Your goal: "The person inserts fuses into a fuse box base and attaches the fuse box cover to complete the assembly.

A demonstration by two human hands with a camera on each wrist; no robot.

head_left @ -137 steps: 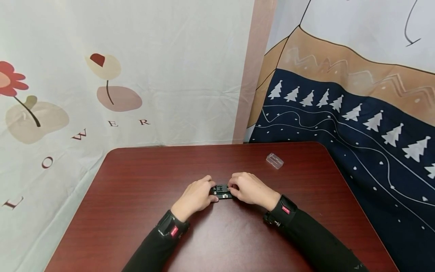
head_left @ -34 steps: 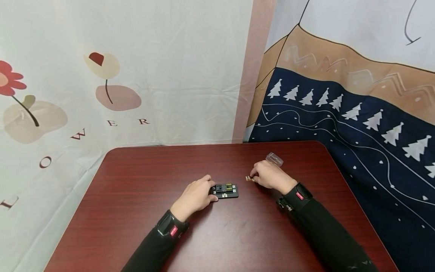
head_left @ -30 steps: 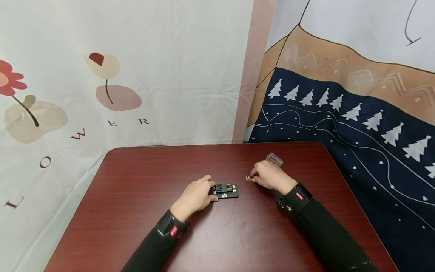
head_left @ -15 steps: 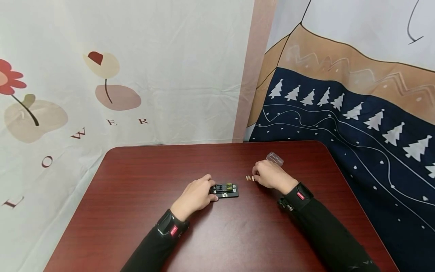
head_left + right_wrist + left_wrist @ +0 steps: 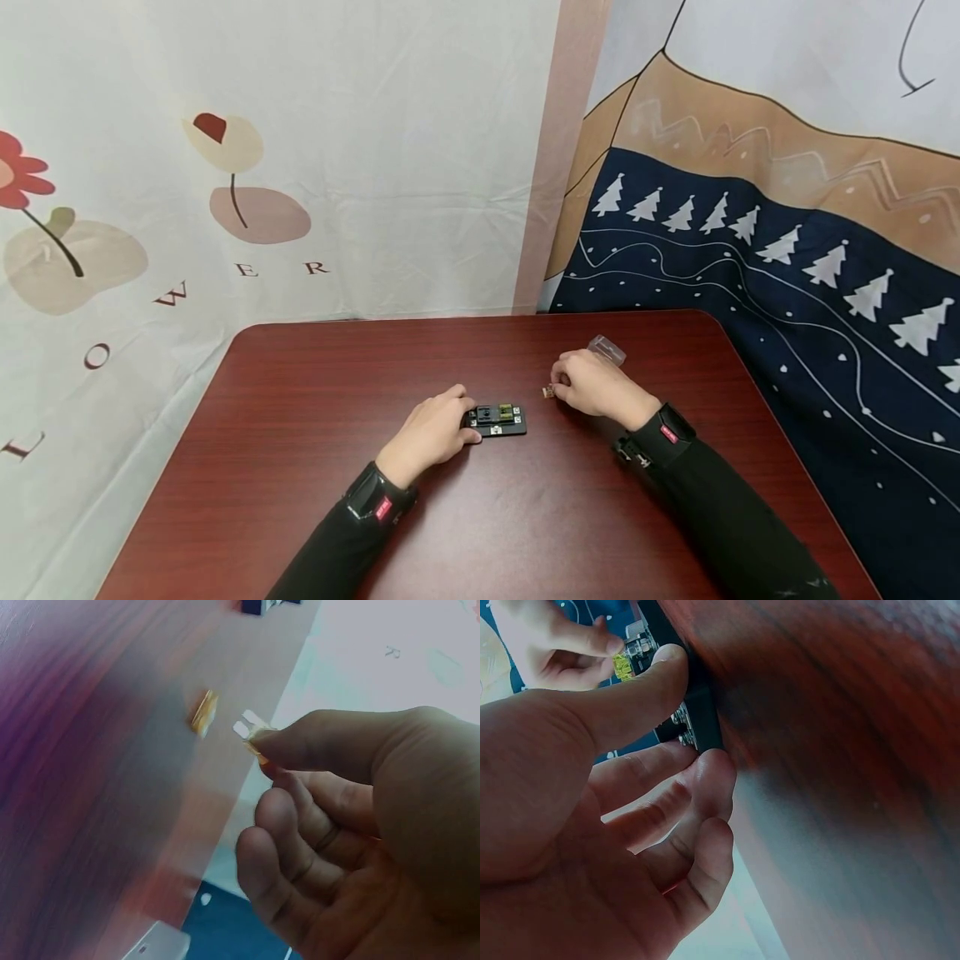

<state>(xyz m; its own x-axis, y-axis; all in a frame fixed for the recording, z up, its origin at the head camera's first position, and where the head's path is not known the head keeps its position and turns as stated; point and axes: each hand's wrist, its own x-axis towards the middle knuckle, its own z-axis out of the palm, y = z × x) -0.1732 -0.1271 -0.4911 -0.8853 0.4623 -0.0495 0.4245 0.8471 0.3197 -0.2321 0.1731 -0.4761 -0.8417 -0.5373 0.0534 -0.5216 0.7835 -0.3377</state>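
Note:
My left hand [image 5: 431, 429] grips the left end of a small black base [image 5: 498, 431] with metal terminals, thumb in front and fingers behind. On the base's raised part sits a yellow-green piece [image 5: 506, 412], with a black part to its left. Right of the base, my right hand [image 5: 596, 385] pinches an orange blade fuse [image 5: 259, 741] between thumb and fingertip; its two metal prongs point outward in the right wrist view. A second orange blade fuse [image 5: 203, 714] lies on the table just beyond these fingertips.
A clear plastic case [image 5: 607, 350] lies behind my right hand, partly covered by it. The red-brown table [image 5: 337, 367] ends at a far edge against hanging printed cloths [image 5: 420, 208].
My right hand has gone from the base to the fuses on the right. It now pinches one fuse and has shifted slightly left. The left hand stays on the base.

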